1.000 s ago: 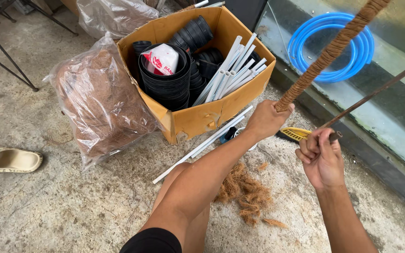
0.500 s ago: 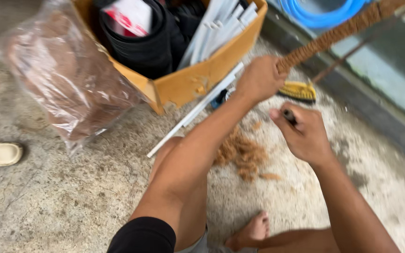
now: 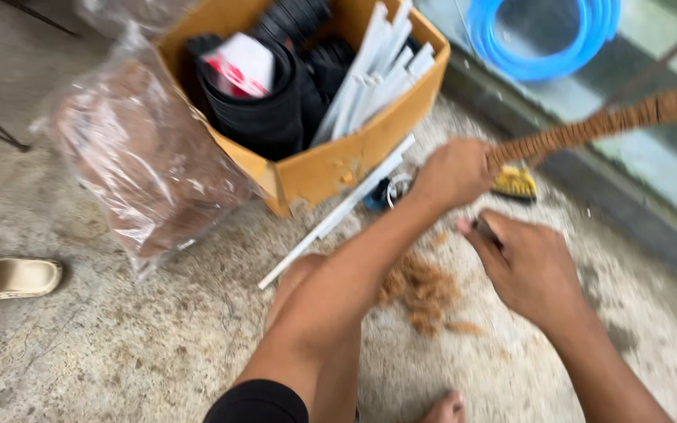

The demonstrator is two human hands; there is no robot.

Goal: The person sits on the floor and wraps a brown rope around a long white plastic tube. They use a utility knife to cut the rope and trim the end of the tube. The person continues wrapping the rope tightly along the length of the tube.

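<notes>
Since half a second ago, the fibre-wrapped pole [image 3: 605, 123] has tipped lower, now running nearly level from my left hand out to the right edge, and the view has swung up so more of the cardboard box [image 3: 331, 164] shows. I see my left hand [image 3: 454, 174] clenched around the near end of the pole, fingers wrapped fully over it. The pole is bound in tight brown coir turns along all its visible length; motion blur softens it. My right hand [image 3: 528, 265] sits just below and to the right, closed on a thin dark rod end that pokes out above the thumb; I cannot tell more of the rod than that stub.

Going left to right: a tan sandal [image 3: 11, 278] lies on the concrete floor [image 3: 119, 345]; a clear plastic bag [image 3: 146, 164] filled with brown coir leans against the box; the box holds stacked black pots [image 3: 264, 110] with a white and red packet [image 3: 238, 64] on top, and a bundle of white pipes [image 3: 374, 74]. One white pipe [image 3: 338, 211] lies on the floor beside the box. Loose coir fibre [image 3: 421, 290] is scattered between my arms. A yellow brush [image 3: 515, 182] lies just behind the left hand, and a blue hose coil [image 3: 546, 35] sits beyond the ledge
</notes>
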